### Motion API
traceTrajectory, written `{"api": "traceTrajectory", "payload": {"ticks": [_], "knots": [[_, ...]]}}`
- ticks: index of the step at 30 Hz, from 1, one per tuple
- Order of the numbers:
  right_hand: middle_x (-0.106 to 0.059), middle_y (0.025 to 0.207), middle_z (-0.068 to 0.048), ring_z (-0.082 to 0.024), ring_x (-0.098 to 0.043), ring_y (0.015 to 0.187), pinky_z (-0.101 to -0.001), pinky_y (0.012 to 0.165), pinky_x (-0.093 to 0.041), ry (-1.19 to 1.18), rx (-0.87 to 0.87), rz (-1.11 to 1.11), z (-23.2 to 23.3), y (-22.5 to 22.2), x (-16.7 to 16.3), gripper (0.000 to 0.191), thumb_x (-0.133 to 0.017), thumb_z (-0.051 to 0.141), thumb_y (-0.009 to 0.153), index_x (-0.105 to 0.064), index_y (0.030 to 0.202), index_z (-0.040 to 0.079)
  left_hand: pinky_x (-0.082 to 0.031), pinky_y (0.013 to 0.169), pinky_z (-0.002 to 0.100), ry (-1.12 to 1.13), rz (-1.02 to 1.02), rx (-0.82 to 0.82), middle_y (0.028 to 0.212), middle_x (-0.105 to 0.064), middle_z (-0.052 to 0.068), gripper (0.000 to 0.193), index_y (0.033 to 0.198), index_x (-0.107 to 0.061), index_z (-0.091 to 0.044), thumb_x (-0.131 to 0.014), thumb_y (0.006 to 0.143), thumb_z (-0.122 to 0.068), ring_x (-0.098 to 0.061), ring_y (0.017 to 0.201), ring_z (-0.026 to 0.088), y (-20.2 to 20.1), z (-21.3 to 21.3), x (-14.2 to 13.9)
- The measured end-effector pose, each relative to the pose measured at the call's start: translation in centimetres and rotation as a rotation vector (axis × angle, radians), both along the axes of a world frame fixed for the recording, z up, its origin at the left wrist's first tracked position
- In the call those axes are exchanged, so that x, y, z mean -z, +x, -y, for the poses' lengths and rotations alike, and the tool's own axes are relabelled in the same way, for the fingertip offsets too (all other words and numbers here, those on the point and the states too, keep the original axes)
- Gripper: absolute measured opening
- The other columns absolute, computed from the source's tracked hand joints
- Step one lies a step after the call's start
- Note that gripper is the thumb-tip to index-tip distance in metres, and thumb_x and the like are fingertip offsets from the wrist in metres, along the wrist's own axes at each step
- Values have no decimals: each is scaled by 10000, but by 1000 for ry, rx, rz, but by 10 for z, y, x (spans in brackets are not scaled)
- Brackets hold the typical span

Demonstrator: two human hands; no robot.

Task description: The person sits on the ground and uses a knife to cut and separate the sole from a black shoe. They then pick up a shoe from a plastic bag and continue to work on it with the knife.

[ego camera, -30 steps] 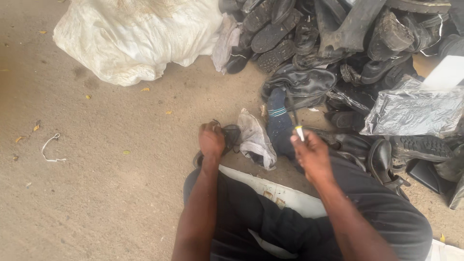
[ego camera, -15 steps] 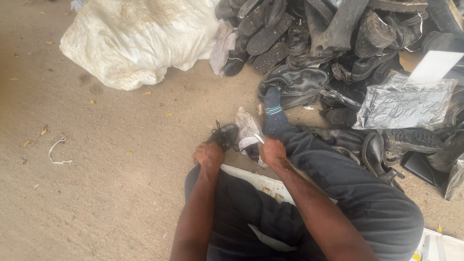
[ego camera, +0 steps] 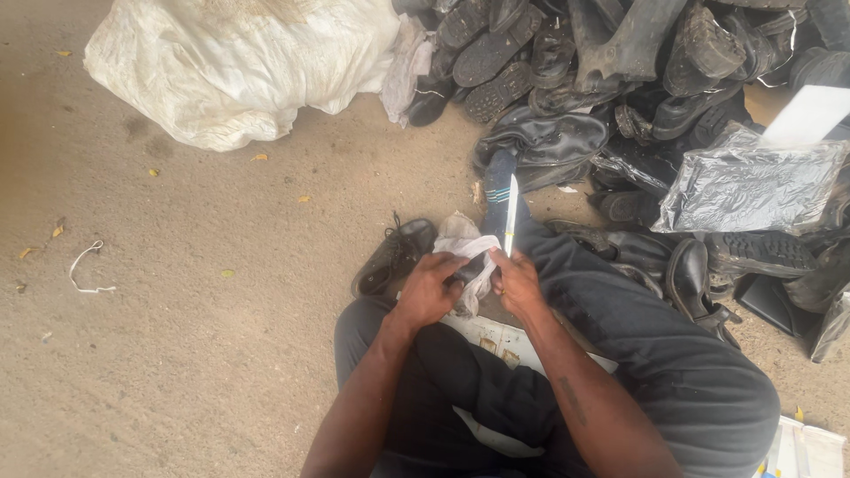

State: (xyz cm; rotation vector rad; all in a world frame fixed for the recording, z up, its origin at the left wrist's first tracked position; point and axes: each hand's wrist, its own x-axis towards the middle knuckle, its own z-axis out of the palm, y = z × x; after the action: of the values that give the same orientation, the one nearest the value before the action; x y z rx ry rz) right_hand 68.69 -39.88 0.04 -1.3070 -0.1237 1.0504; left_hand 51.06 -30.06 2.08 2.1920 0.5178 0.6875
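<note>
- Left hand (ego camera: 429, 292) and right hand (ego camera: 516, 281) both pinch the white cloth (ego camera: 471, 257) above the lap, beside a shoe (ego camera: 395, 255).
- Right fingers also grip a slim stick (ego camera: 511, 212).
- Cloth looks soft, light, limp; best gathered by its bunched edges.

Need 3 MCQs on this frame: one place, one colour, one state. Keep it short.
1. Where does the white sack lie?
A. upper left, on the ground
B. on the person's lap
C. lower right corner

2. What colour is the cloth at the hands?
A. red
B. white
C. green

3. What does the right hand hold?
A. nothing
B. a bottle
C. a thin white stick

Answers: A, it sits beside the dark shoe pile; B, pale fabric under the left hand; C, fingers pinch its lower end.
</note>
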Motion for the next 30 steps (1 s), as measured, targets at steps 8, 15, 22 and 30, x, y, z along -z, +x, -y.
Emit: {"api": "traceTrajectory", "payload": {"ticks": [8,15,22,30], "knots": [[-607,727,12,-37,-475,505,-244,416,-385,-61,-53,476,16,-3,-2,316,-845,221,856,-608,950,35,-504,939,406,-212,-47,-14,1092,-729,127,362,1096,-762,-54,-847,793,-235,-649,1069,316,15,-5,8],[-636,692,-23,-96,-505,583,-286,522,-410,-216,18,658,37,-6,7,246,-788,250,928,-701,897,22,-537,832,325,-429,134,-131,986,-730,92,302,1070,-773,-32,-848,803,-150,-690,918,213,12,-5,13],[-641,800,27,-54,-544,668,-270,569,-487,38,15,908,44,-31,-6,447,-859,197,779,-639,1096,-29,-532,780,283,-447,212,-170,931,-705,61,258,1052,-777,-29,-837,822,-131,-678,862,157,15,-6,18],[-648,662,-17,-78,-532,607,-288,563,-467,-144,123,883,11,-21,-3,153,-715,144,950,-747,942,-5,-522,764,297,-475,154,-180,903,-732,72,252,988,-794,-15,-848,804,-179,-685,844,162,9,-20,12]]}}
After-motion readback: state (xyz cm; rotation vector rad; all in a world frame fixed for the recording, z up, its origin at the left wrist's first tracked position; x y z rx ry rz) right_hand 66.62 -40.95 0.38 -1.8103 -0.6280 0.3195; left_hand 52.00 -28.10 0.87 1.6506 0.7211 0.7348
